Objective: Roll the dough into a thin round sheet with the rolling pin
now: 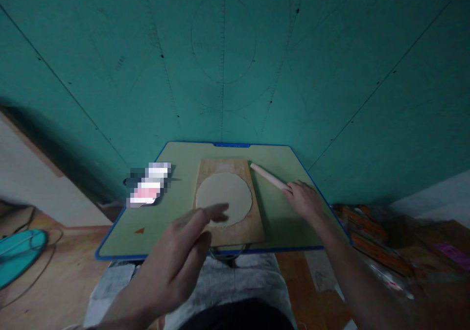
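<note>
A flat, round sheet of rolled-out dough [224, 193] lies on a wooden cutting board [253, 229]. My left hand [183, 251] hovers over the near left part of the dough, fingers stretched forward and slightly blurred, the thumb apart from them. Nothing shows in that hand. Whether its fingertips touch the dough I cannot tell. To the right of the board, my right hand [304, 199] is closed round the near end of a thin wooden rolling pin [270, 177]. The pin slants over the table, its far end beside the board's upper right corner.
The small table [176, 156] has a pale green top and a blue rim, and stands against a green wall [223, 41]. A phone-like object [150, 185], pixelated, is at its left. A teal round object [22, 256] is on the floor at left; cluttered boxes [404, 247] lie at right.
</note>
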A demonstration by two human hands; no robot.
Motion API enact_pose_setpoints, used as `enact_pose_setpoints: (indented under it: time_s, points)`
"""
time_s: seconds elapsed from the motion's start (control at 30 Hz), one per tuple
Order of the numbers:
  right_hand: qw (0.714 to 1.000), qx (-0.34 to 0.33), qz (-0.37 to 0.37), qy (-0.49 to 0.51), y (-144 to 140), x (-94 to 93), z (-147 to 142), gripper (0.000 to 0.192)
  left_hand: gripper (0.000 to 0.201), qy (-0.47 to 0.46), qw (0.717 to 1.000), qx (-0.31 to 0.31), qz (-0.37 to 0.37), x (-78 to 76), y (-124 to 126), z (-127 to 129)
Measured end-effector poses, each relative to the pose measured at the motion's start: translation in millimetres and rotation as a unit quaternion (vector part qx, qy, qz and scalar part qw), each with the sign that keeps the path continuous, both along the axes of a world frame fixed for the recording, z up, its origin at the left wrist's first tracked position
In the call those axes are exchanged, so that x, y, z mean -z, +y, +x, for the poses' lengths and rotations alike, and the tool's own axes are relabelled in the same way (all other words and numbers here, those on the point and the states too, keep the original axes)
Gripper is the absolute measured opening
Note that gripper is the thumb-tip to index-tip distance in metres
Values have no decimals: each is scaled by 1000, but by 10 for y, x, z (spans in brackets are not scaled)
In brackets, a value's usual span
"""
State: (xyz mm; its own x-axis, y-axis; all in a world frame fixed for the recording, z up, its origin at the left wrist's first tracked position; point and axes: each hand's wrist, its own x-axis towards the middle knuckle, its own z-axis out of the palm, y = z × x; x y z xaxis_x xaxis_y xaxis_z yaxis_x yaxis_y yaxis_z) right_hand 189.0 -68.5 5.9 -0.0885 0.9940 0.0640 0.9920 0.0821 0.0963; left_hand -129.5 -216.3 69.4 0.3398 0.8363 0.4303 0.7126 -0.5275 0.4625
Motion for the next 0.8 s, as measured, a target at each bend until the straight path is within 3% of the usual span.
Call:
enact_pose_setpoints:
  time_s: [0.1, 0.23, 0.37, 0.47, 0.53, 0.6, 0.73, 0.8]
  points:
    - [998, -54, 36, 8, 45, -116, 47, 20, 38, 53, 996, -46, 57, 33, 384, 20]
    - [985, -142, 82, 47, 121, -472, -41, 17, 46, 116, 981, -99, 122, 170, 711, -16]
    - [938, -330, 34, 97, 202, -722, -441, 12, 56, 159, 972, -108, 135, 218, 942, -84]
    - [905, -409, -19, 116, 287, -658, -796, 11, 40, 159, 980, -117, 27, 248, 1080, -184]
    - [902, -408, -32, 139, 373, -534, -964, 12, 29, 158, 979, -103, -76, 289, 1144, -248]
    - [900, -397, -42, 176, 480, -393, -1060, 13, 31, 160, 974, -100, -128, 346, 1193, -288]
    - [893, -370, -70, 247, 696, -172, -1161, 9, 25, 195, 970, -106, -103, 500, 1280, -310]
    - [906, -334, -54, 256, 768, -106, -1241, 14, 22, 203, 972, -89, -80, 582, 1318, -319]
